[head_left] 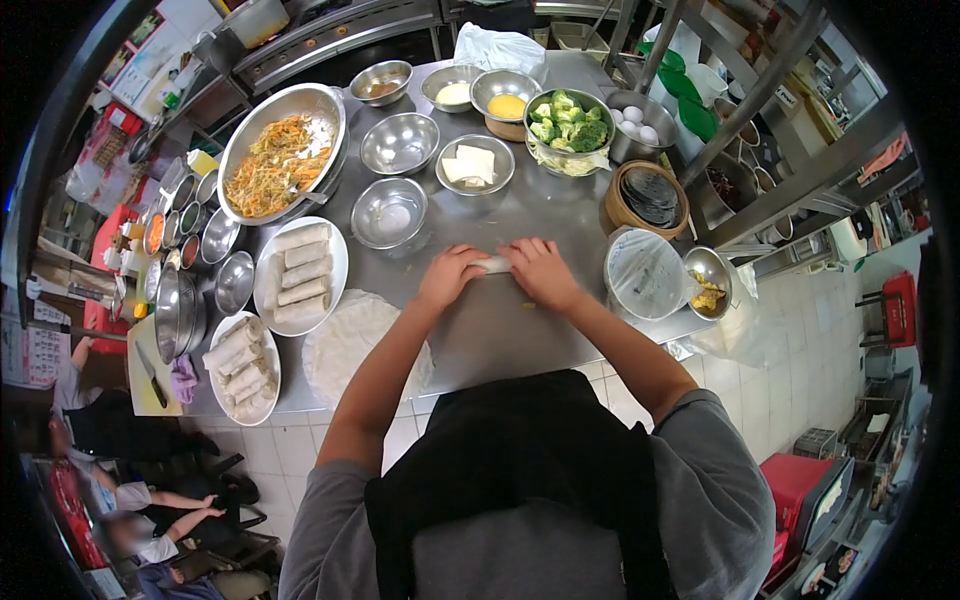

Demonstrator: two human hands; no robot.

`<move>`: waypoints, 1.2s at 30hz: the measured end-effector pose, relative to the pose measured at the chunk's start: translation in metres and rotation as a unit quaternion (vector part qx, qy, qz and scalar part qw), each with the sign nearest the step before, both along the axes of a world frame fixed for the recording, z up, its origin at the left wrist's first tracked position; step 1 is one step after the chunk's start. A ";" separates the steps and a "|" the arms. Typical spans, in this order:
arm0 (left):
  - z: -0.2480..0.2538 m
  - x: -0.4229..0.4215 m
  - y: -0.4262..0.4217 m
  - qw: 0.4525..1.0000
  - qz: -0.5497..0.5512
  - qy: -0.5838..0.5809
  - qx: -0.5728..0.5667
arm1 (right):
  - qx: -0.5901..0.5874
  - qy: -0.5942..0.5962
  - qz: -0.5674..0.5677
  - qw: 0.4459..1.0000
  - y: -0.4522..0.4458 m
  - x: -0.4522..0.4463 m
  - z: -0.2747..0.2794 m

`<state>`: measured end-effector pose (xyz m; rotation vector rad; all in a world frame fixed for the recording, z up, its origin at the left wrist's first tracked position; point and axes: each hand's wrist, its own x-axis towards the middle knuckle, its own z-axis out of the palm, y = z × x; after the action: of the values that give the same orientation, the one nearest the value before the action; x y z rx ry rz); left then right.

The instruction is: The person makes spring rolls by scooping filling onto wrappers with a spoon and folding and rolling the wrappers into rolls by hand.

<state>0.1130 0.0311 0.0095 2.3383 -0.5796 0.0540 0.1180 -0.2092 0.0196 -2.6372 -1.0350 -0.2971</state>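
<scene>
A pale rolled spring roll [492, 265] lies on the steel worktop, its two ends covered by my hands. My left hand [453, 274] has its fingers curled over the left end. Around the right end, the fingers of my right hand [540, 271] are bent and pressed down. To the left, a stack of thin round wrappers [355, 338] sits at the table's front edge. Finished rolls rest on an oval white plate [341, 262] and on a second white plate [277, 378] nearer me. A large steel bowl [340, 130] behind them holds shredded vegetable filling with a utensil in it.
Steel bowls stand at the back, including one of white slabs [508, 178], one of yellow liquid [478, 98] and one of broccoli [566, 125]. Eggs [632, 115], a bamboo steamer [612, 205] and a plastic-covered tub [645, 275] are at right. A knife [150, 375] lies far left; people sit beyond.
</scene>
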 end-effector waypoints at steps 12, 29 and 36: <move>0.007 0.001 -0.010 0.990 0.034 -0.074 0.115 | 0.042 0.073 0.042 0.996 -0.006 0.022 -0.017; 0.005 0.020 0.020 0.998 -0.014 0.028 0.047 | 0.093 0.233 -0.039 0.967 -0.028 0.042 0.000; 0.002 0.003 0.035 0.994 -0.033 0.035 0.094 | 0.119 0.340 -0.010 0.933 -0.040 0.040 -0.010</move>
<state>0.1163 0.0661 0.0111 2.4887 -0.6514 -0.1172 0.1583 -0.2492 0.0097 -2.2496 -0.6798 0.4404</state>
